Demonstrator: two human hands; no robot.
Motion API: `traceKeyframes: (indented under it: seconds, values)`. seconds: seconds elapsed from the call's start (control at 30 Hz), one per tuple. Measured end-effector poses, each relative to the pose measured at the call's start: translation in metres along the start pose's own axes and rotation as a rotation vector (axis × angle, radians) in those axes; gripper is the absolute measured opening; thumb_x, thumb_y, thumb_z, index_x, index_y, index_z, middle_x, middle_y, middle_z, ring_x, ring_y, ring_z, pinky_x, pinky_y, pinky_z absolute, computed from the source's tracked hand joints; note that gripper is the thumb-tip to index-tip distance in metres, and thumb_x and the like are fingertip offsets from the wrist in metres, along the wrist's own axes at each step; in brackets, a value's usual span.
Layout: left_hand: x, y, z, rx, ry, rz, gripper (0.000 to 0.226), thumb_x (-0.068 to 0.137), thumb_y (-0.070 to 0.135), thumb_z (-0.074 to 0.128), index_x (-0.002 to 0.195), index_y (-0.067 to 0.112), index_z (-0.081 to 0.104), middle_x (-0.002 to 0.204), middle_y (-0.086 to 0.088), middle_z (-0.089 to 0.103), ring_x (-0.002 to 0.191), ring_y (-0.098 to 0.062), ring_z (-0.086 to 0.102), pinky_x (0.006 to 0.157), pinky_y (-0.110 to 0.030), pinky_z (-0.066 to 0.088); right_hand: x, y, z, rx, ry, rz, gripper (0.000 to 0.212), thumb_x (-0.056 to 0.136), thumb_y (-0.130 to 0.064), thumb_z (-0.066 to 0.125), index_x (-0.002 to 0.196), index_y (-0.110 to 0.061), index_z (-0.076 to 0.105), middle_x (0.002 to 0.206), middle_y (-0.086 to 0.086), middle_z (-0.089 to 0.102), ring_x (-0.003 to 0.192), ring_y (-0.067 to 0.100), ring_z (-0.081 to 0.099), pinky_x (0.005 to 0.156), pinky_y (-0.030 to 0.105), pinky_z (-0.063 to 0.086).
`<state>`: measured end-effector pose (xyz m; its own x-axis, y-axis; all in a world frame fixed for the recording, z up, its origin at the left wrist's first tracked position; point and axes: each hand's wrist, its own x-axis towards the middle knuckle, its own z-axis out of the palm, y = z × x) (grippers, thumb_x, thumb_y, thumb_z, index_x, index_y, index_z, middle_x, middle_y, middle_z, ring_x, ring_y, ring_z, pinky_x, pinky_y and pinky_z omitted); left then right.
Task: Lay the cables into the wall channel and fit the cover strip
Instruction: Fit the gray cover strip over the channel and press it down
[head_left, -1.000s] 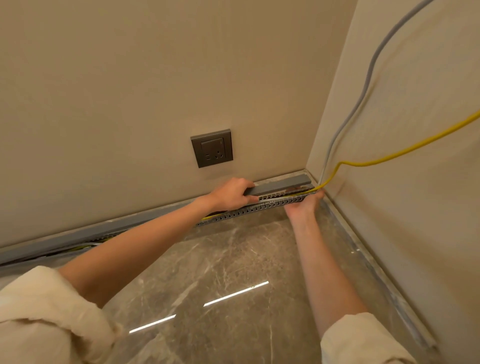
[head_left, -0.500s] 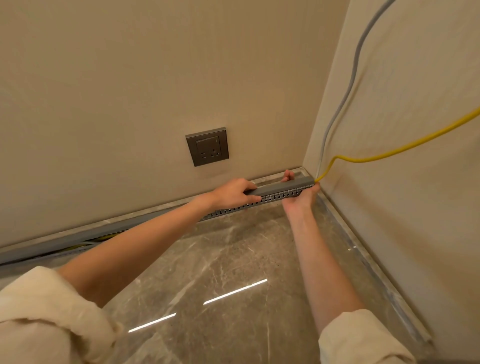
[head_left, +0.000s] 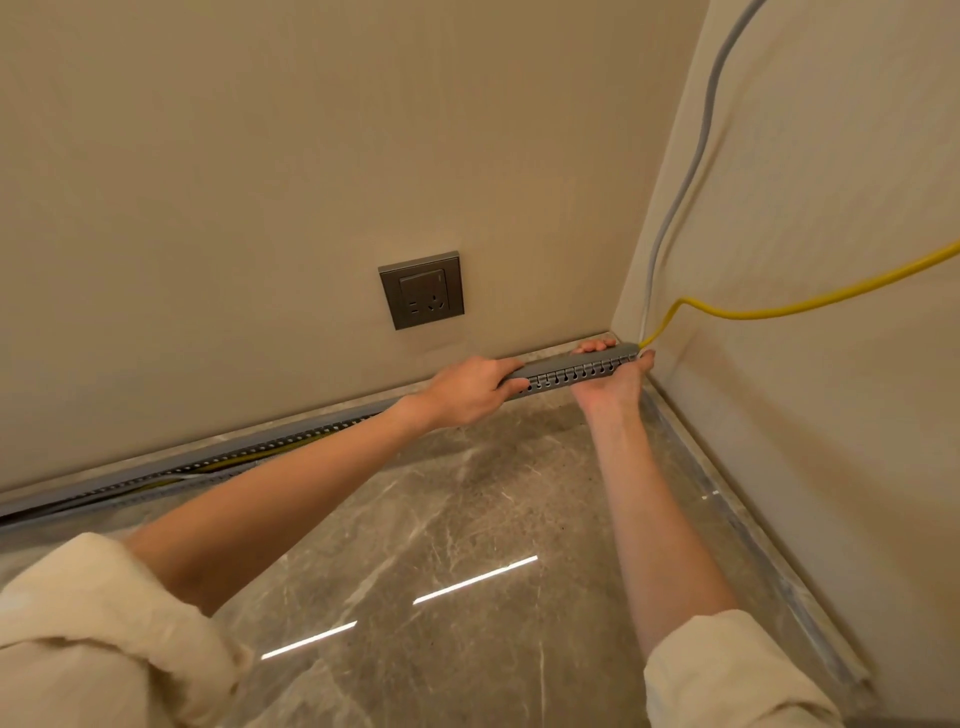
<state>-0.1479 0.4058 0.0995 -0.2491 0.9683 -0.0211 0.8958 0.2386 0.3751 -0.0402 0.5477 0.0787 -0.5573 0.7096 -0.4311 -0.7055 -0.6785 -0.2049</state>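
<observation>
Cover strip (head_left: 569, 360) atop slotted channel (head_left: 571, 375), centre-right by corner. Left hand (head_left: 467, 391) grasps strip's left end; right hand (head_left: 613, 375) clamps strip + channel near yellow cable (head_left: 769, 310). Tip: press fm corner leftward, keep cables tucked.

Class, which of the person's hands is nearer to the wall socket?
Left. The left hand grips the cover strip just below and right of the socket; the right hand is further along, at the corner.

You face beige walls (head_left: 260, 156), a grey slotted channel (head_left: 571, 373), yellow cable (head_left: 779, 309), grey cable (head_left: 691, 156), and brown veined marble floor (head_left: 493, 493).
</observation>
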Motion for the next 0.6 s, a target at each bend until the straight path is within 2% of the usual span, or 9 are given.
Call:
traceKeyframes:
  seconds: [0.2, 0.37, 0.5, 0.6]
  values:
    - [-0.0005, -0.0015, 0.0016, 0.100, 0.062, 0.044, 0.034, 0.099, 0.036, 0.033, 0.121, 0.015, 0.049, 0.106, -0.016, 0.067, 0.090, -0.035, 0.061, 0.068, -0.041, 0.047, -0.0004, -0.0011, -0.0033, 0.102, -0.073, 0.035, 0.072, 0.088, -0.069, 0.008, 0.056, -0.014, 0.043, 0.047, 0.003, 0.046, 0.047, 0.018, 0.043, 0.053, 0.025, 0.035]
    - [-0.0009, -0.0011, 0.0000, 0.120, 0.018, 0.074, 0.030, 0.100, 0.035, 0.031, 0.110, 0.014, 0.050, 0.096, -0.017, 0.067, 0.077, -0.034, 0.060, 0.062, -0.041, 0.047, 0.0023, -0.0034, -0.0068, 0.127, -0.154, 0.105, 0.052, 0.091, -0.047, 0.013, 0.057, -0.016, 0.038, 0.050, -0.001, 0.041, 0.044, 0.015, 0.038, 0.049, 0.024, 0.030]
    - [-0.0016, -0.0004, 0.0000, 0.094, -0.010, 0.055, 0.029, 0.100, 0.034, 0.031, 0.104, 0.012, 0.049, 0.092, -0.017, 0.066, 0.074, -0.033, 0.058, 0.060, -0.039, 0.043, 0.0028, -0.0043, -0.0039, 0.036, -0.146, 0.091, 0.044, 0.090, -0.032, 0.015, 0.053, -0.018, 0.032, 0.045, -0.001, 0.034, 0.038, 0.013, 0.030, 0.043, 0.019, 0.024]
    - [-0.0019, 0.0016, -0.0004, 0.088, -0.021, 0.055, 0.028, 0.100, 0.033, 0.031, 0.102, 0.011, 0.049, 0.091, -0.018, 0.066, 0.072, -0.033, 0.055, 0.059, -0.038, 0.040, 0.0026, -0.0057, -0.0035, 0.027, -0.108, 0.093, 0.047, 0.091, -0.034, 0.012, 0.051, -0.018, 0.029, 0.044, -0.001, 0.031, 0.037, 0.013, 0.026, 0.041, 0.018, 0.021]
